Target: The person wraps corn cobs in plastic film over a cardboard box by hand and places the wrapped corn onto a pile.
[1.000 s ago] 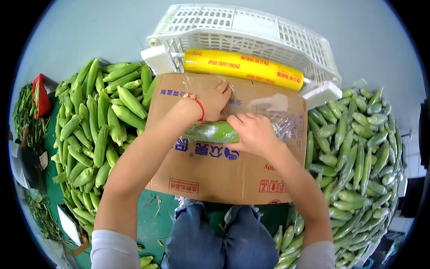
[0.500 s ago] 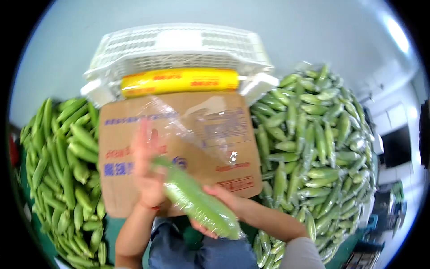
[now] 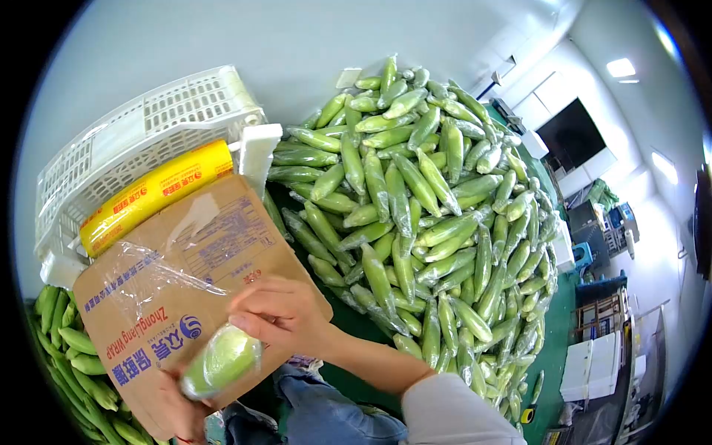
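Observation:
A green ear of corn in clear film [image 3: 221,362] is held at a slant over the near part of the cardboard [image 3: 245,245]. My right hand [image 3: 278,315] grips its upper end with curled fingers. At its lower end my left hand [image 3: 182,408] is wrapped round it, partly hidden by the ear and blurred. A loose sheet of clear film [image 3: 152,278] lies on the cardboard. Beyond it, a yellow roll of wrap [image 3: 157,196] spans the white holders in front of a white plastic crate [image 3: 141,130].
A big heap of film-wrapped ears [image 3: 423,222] rises on the right. Unwrapped ears [image 3: 85,363] are piled at the lower left. My knees [image 3: 326,411] are below the cardboard. A dark screen [image 3: 571,141] and shelves stand far right.
The view has swung right. The ear, earlier on the cardboard, was lifted off and is now gripped between both hands. My left hand, spread half a second ago, has closed round its lower end.

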`<action>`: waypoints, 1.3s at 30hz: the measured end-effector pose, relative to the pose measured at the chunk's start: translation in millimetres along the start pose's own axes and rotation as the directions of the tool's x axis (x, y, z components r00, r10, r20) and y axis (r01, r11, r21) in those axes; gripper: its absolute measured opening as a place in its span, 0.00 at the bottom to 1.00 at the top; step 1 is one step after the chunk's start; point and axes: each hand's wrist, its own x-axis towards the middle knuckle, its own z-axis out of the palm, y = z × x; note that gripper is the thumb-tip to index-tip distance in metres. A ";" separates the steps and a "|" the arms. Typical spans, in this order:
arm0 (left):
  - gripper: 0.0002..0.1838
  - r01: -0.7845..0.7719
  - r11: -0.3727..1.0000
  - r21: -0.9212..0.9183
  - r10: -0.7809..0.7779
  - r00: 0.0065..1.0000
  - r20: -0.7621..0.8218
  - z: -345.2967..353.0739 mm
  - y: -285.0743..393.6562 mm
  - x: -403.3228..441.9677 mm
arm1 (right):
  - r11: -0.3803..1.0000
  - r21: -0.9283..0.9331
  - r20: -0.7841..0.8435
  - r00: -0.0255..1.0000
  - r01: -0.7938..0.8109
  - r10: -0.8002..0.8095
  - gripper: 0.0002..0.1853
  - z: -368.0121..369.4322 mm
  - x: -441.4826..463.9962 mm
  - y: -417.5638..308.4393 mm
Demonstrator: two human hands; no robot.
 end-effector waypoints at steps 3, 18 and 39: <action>0.33 0.334 0.890 0.310 -0.370 0.927 0.064 -16.7 -16.7 -31.0 | 0.700 0.695 0.095 0.986 -0.163 0.135 0.23 12.6 10.8 -8.2; 0.33 -0.822 0.104 0.560 0.154 0.570 0.807 93.2 49.6 1.5 | 0.541 0.792 -0.399 0.432 -0.282 0.809 0.16 -111.4 -86.4 66.7; 0.07 -0.579 -0.149 0.802 0.541 0.630 0.556 -78.7 72.4 123.1 | 0.852 -0.456 0.049 0.949 -0.257 0.312 0.06 12.4 -4.7 120.4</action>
